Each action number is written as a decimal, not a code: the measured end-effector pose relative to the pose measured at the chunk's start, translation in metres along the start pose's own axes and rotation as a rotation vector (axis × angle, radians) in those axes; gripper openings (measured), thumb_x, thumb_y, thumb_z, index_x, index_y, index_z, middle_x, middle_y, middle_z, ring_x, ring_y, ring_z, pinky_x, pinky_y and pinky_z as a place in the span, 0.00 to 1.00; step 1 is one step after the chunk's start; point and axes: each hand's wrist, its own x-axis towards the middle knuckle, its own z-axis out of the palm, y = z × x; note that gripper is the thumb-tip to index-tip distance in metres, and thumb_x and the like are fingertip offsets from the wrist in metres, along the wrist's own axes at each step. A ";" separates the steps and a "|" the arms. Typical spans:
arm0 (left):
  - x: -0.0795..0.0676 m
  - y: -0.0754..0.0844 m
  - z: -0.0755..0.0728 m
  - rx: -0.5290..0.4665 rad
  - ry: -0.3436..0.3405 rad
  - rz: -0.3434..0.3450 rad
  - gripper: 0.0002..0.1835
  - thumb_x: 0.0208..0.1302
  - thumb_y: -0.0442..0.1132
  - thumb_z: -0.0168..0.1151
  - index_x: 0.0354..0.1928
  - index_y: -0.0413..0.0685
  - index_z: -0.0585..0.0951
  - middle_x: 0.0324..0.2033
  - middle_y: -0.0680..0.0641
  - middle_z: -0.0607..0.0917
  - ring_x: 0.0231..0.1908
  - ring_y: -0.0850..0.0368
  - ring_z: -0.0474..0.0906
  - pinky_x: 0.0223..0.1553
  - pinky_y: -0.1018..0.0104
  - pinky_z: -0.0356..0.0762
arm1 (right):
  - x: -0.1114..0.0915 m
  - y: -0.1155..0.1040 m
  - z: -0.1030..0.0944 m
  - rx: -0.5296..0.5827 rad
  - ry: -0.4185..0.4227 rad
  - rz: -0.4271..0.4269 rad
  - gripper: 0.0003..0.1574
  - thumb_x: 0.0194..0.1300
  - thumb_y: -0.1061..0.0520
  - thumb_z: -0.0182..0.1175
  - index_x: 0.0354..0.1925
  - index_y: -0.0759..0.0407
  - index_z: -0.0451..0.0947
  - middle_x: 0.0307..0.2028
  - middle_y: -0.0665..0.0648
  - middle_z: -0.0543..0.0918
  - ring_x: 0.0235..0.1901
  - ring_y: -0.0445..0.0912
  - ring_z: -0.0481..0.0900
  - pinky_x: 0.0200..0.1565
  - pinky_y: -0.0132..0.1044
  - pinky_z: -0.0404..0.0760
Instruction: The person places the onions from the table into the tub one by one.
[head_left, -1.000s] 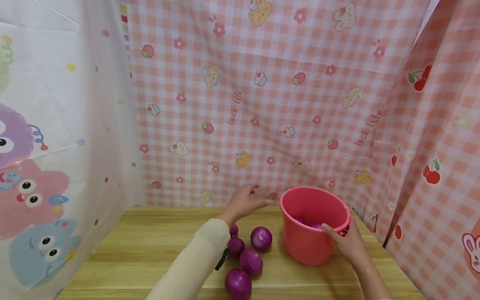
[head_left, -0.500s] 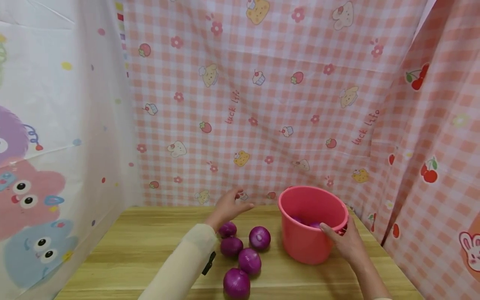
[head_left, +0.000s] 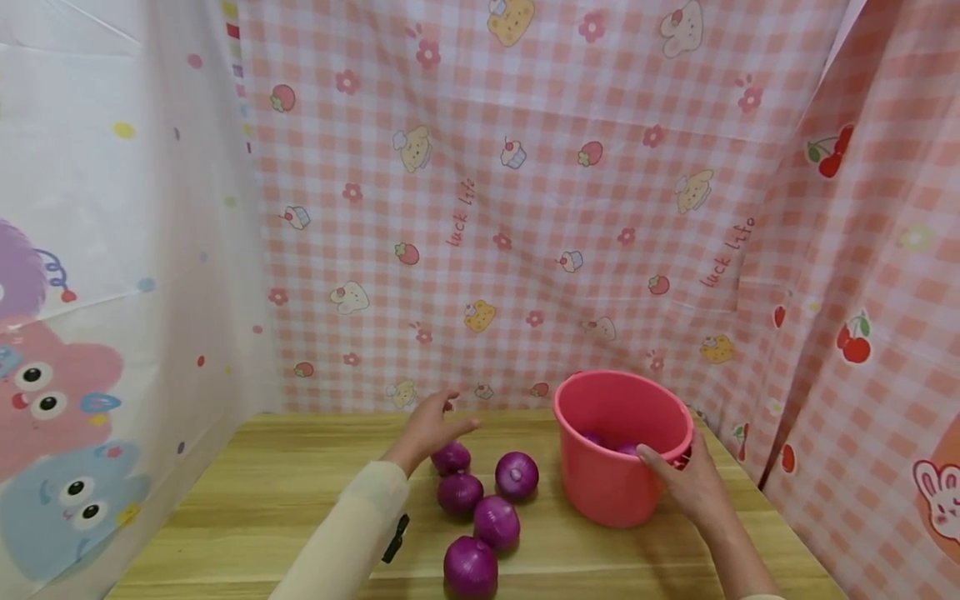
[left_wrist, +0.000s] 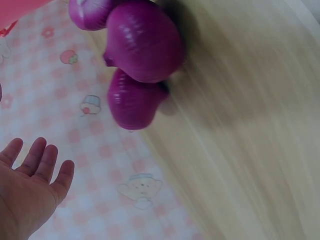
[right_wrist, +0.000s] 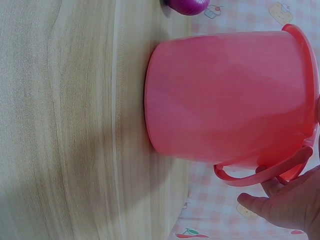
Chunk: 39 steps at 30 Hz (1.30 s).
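Observation:
Near the back of the table my left hand (head_left: pixel 431 429) hovers with relaxed, spread fingers and nothing in it. The left wrist view shows this hand (left_wrist: pixel 32 192) with its palm up toward the camera. Just beside and below it lie several red onions: a far one (head_left: pixel 451 457), a middle one (head_left: pixel 461 494) and a near one (head_left: pixel 471 567) among them. My right hand (head_left: pixel 693 483) grips the rim of a pink bucket (head_left: pixel 611 487), thumb over the edge. In the right wrist view the fingers are by the bucket's handle (right_wrist: pixel 270 172). More onions (head_left: pixel 628 448) show inside the bucket.
The bucket stands on a wooden table (head_left: pixel 285 475) at its right side. A pink checked cloth (head_left: pixel 420 275) hangs behind, a patterned curtain (head_left: pixel 862 417) at the right and a white printed sheet (head_left: pixel 187 333) at the left.
My left hand has moved left and slightly down, away from the bucket, uncovering the onions behind its sleeve. The right hand keeps its hold on the bucket.

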 end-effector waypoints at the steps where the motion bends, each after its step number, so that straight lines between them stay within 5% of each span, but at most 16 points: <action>1: -0.001 -0.003 0.000 -0.003 -0.001 -0.010 0.38 0.61 0.50 0.71 0.69 0.41 0.69 0.63 0.35 0.74 0.62 0.39 0.70 0.60 0.44 0.71 | 0.000 0.000 0.000 0.005 -0.001 -0.001 0.66 0.67 0.38 0.62 0.77 0.64 0.29 0.72 0.72 0.52 0.68 0.64 0.58 0.66 0.58 0.65; 11: -0.007 -0.030 0.003 -0.022 0.005 -0.065 0.38 0.60 0.48 0.71 0.68 0.39 0.69 0.66 0.36 0.71 0.64 0.37 0.67 0.61 0.41 0.69 | -0.002 -0.003 0.001 0.020 -0.004 -0.001 0.66 0.67 0.40 0.63 0.77 0.65 0.29 0.72 0.73 0.52 0.69 0.64 0.57 0.67 0.57 0.64; 18: -0.008 -0.049 0.009 0.088 0.012 -0.080 0.38 0.61 0.50 0.70 0.67 0.34 0.70 0.63 0.31 0.71 0.63 0.34 0.68 0.62 0.41 0.68 | -0.001 -0.002 0.000 0.021 -0.013 -0.001 0.67 0.66 0.39 0.63 0.77 0.64 0.29 0.73 0.72 0.51 0.69 0.64 0.57 0.66 0.58 0.64; 39: -0.009 -0.068 0.025 0.074 -0.023 -0.167 0.44 0.58 0.47 0.73 0.68 0.28 0.65 0.64 0.26 0.67 0.65 0.29 0.63 0.65 0.38 0.61 | 0.000 -0.001 -0.001 0.010 -0.005 0.002 0.67 0.67 0.39 0.63 0.77 0.64 0.29 0.73 0.73 0.51 0.69 0.65 0.56 0.66 0.59 0.64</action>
